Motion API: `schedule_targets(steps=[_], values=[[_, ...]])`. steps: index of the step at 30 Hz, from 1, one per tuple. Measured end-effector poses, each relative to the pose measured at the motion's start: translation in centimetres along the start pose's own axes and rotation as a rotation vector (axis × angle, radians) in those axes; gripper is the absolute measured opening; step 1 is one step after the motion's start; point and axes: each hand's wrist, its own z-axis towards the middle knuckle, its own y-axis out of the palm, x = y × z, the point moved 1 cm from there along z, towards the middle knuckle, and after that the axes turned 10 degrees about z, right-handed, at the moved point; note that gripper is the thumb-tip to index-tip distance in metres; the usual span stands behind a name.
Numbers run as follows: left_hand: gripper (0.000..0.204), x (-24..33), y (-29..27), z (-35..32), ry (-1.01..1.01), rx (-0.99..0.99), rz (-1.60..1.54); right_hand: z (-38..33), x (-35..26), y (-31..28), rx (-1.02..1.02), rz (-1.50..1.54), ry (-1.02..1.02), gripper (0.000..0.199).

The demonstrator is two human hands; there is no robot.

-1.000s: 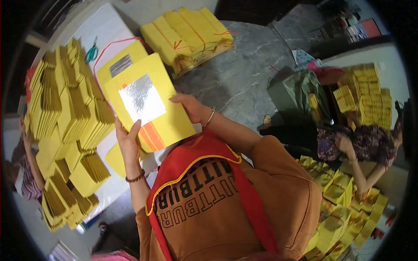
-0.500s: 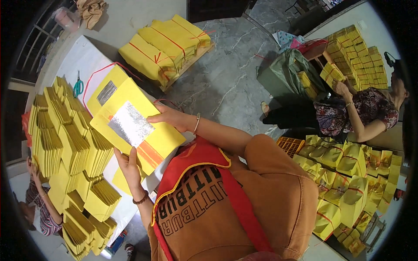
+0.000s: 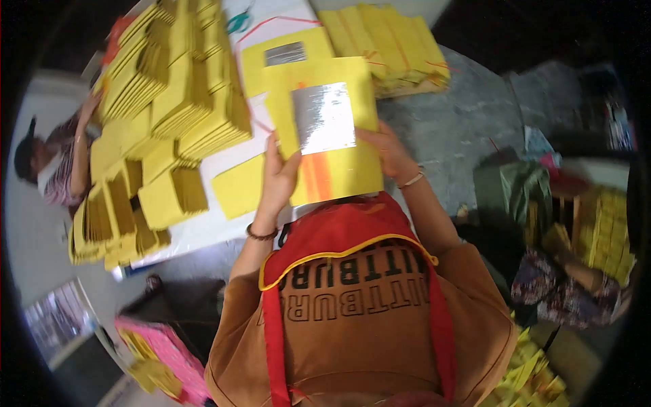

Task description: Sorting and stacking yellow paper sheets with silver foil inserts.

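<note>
A yellow rectangular paper pad with a shiny silver foil square and orange stripes is held up in front of me; whether it is one sheet or several, I cannot tell. My left hand grips its left edge, thumb over the front. On the opposite edge, my right hand is closed with the thumb near the foil. Just behind lies another yellow sheet with a smaller silver patch, partly covered. A plain yellow sheet rests on the white table beside my left wrist.
Folded yellow paper stacks crowd the table's left side. Green scissors and a red string lie behind. Tied yellow bundles stand at the back. One person is at the left, another at the right near a green bag.
The view has swung round, so the table now lies ahead. The right hand has shifted to the paper's right edge; the left still holds the left side, and the paper stands more upright.
</note>
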Motion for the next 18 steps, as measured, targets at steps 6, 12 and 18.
schedule_targets(steps=[6, 12, 18], values=[[0.046, 0.0, 0.7, -0.6, -0.187, 0.033, -0.334, 0.6, -0.2, 0.6, 0.096, -0.067, 0.025, 0.028], [0.043, -0.7, 0.2, -0.9, -0.171, 0.058, -0.390, 0.1, -1.3, 1.7, 0.044, -0.098, 0.051, 0.031], [0.040, 0.0, -0.7, -0.1, -0.079, 0.102, -0.499, 0.2, -1.2, 1.8, 0.007, -0.228, 0.054, 0.033]])
